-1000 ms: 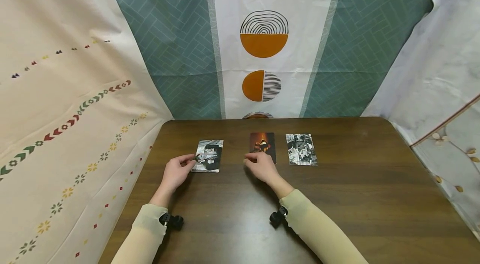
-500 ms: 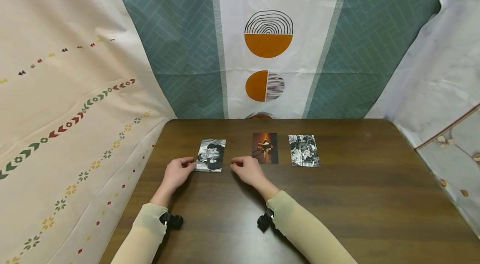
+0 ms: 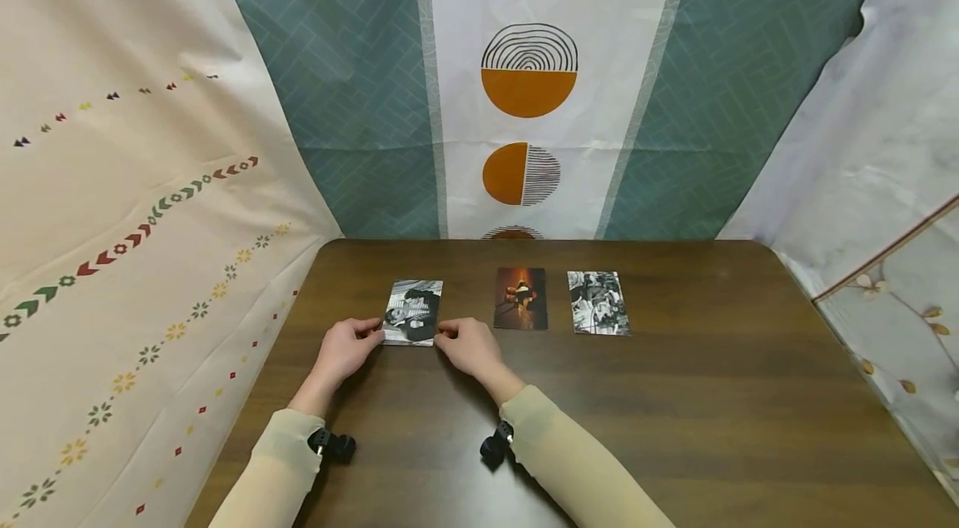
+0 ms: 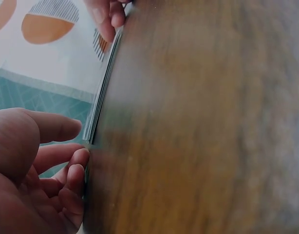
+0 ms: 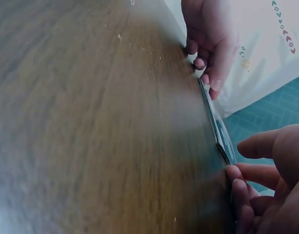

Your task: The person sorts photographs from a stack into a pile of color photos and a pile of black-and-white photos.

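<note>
A stack of photo cards (image 3: 414, 313), with a black-and-white picture on top, lies on the brown table. Its layered edge (image 4: 103, 92) shows in the left wrist view. At its left near corner my left hand (image 3: 347, 351) pinches the stack's edge between thumb and fingers. My right hand (image 3: 470, 346) is at the opposite near corner. In the right wrist view the right index fingertip meets the cards' edge (image 5: 214, 117), with the thumb held a little apart above it. The other fingers of both hands are bent, resting close to the tabletop.
To the right lie an orange-and-dark photo card (image 3: 520, 299) and another black-and-white photo card (image 3: 598, 303). The wooden table (image 3: 712, 395) extends right of them. A patterned cloth (image 3: 524, 95) hangs behind the table's far edge, and a cream cloth (image 3: 135, 261) at the left.
My right hand has moved left from the orange-and-dark card to the stack's right near corner, leaving that card on the table. The left hand has stayed at the stack's left edge.
</note>
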`<state>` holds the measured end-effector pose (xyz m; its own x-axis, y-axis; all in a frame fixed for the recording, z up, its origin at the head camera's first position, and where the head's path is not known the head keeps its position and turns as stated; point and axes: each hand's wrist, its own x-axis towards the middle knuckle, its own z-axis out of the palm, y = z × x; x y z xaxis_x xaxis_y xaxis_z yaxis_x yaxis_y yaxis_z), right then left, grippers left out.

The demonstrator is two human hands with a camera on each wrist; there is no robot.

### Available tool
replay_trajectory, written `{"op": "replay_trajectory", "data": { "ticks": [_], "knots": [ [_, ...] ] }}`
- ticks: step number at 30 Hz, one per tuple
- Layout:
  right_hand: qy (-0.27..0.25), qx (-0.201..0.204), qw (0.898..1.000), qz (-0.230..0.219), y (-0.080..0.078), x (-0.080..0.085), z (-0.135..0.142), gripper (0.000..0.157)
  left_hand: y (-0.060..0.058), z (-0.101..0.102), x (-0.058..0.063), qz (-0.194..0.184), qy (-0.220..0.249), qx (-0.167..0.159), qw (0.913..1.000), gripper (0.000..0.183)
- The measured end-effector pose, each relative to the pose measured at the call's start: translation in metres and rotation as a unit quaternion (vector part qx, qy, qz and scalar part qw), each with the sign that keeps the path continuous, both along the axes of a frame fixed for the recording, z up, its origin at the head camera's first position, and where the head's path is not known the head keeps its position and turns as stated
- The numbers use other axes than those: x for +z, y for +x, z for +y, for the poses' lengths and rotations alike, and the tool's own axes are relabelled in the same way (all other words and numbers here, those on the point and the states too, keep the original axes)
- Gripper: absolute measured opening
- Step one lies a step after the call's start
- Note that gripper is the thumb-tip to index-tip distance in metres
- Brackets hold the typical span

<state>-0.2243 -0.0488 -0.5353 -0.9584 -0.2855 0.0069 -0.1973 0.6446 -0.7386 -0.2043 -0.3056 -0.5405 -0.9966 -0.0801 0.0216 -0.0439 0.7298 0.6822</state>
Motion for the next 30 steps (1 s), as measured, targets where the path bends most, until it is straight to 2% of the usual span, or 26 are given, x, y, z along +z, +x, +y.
{"op": "replay_trajectory", "data": {
  "ticks": [12, 18, 30],
  "knots": [
    [0.034, -0.022, 0.999, 0.020, 0.003, 0.001, -0.012, 0.035, 0.000, 0.002, 0.002, 0.006, -0.023, 0.002, 0.9997, 0.039],
    [0.022, -0.023, 0.999, 0.003, 0.004, 0.000, -0.015, 0.036, -0.001, 0.004, 0.000, -0.005, -0.028, 0.005, 0.9996, 0.039],
    [-0.002, -0.020, 1.000, -0.001, 0.005, -0.002, -0.012, 0.037, 0.002, 0.005, 0.003, -0.024, 0.000, 0.005, 0.9997, 0.041]
  ]
}}
